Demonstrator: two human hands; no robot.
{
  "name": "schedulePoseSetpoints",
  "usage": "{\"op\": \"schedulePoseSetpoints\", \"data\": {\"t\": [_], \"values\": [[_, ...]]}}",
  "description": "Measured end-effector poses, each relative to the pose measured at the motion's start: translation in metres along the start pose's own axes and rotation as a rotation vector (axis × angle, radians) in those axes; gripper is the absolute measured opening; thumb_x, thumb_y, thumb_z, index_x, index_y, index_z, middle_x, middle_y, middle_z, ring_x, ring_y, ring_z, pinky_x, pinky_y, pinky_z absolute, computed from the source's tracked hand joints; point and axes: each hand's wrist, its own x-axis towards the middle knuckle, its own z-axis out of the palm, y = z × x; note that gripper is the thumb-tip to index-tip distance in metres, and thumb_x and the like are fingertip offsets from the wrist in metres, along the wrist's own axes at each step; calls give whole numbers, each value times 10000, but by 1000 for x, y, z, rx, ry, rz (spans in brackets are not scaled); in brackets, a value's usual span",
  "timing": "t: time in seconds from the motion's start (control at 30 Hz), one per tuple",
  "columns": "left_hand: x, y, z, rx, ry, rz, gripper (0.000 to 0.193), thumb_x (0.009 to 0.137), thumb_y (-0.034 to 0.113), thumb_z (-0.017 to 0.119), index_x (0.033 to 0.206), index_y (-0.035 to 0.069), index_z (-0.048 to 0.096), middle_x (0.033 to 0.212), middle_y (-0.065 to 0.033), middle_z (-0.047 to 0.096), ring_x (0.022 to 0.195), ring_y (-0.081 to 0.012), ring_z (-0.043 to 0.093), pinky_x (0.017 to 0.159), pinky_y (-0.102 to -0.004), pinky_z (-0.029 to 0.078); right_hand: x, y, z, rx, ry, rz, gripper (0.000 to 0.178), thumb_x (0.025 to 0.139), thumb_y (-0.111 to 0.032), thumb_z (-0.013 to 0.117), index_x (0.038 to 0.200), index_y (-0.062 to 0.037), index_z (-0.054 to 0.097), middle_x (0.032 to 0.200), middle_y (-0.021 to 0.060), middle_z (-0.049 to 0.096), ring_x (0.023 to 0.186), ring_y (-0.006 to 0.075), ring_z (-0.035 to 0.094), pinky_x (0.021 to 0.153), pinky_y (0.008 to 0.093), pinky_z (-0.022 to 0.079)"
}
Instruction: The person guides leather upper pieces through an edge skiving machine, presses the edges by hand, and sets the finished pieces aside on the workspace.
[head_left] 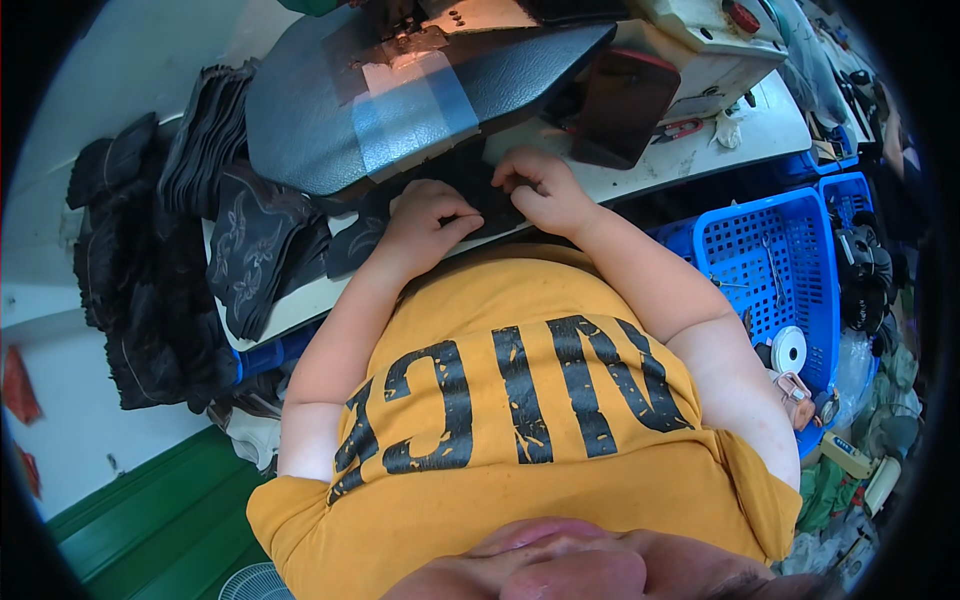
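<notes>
In front of my body, a flat black fabric piece lies on the white machine table, partly under a dark grey padded board with light tape across it. My left hand is closed, thumb and forefinger pinched at the piece's near edge. Just to the right, my right hand has its fingers curled in at the piece's right side. Their tips are partly hidden. Beside my left wrist lies a dark piece with pale embroidery. Above the board, a lit sewing machine shows its needle area.
Stacks of embroidered dark pieces and black cut pieces lie at the left. A phone-like dark slab leans against the machine, near red-handled snips. At the right stands a blue plastic basket holding a white spool.
</notes>
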Motion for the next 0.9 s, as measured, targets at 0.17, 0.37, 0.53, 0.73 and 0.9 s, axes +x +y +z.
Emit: {"op": "schedulePoseSetpoints", "data": {"t": [0.17,0.37,0.53,0.73,0.9], "values": [[1,-4,-1,-85,8,-43,121,899,183,806,919,68,776,940,-73,721,966,-292,669,878,-398,511,1,0,5,-76,34,-33,187,778,10,653,958,-16,698,887,121,657,814,261,659,735,378,537],[-5,-7,-2,-196,32,-100,143,950,155,757,986,22,717,1000,-107,707,983,-290,669,898,-383,513,2,-3,8,-129,83,-91,165,756,4,705,913,-32,671,874,118,631,807,294,645,721,396,523],[-7,-5,0,-238,60,-147,139,972,138,734,1022,12,699,1059,-117,702,1008,-280,669,918,-365,512,2,-1,7,-173,104,-126,139,748,-19,732,854,-40,644,869,119,627,818,327,630,721,420,509],[-6,-4,1,-204,106,-18,159,952,156,755,1009,17,700,1027,-131,717,1004,-301,676,916,-387,519,5,-4,3,-246,4,-197,131,732,-56,702,798,-45,589,876,120,644,909,361,621,804,457,501],[-4,6,2,-108,112,-128,249,938,250,772,1032,29,707,1033,-146,725,982,-350,675,904,-405,521,5,-6,4,-228,-51,-254,115,718,-49,612,779,-56,514,1206,157,745,994,365,572,928,450,470]]}}
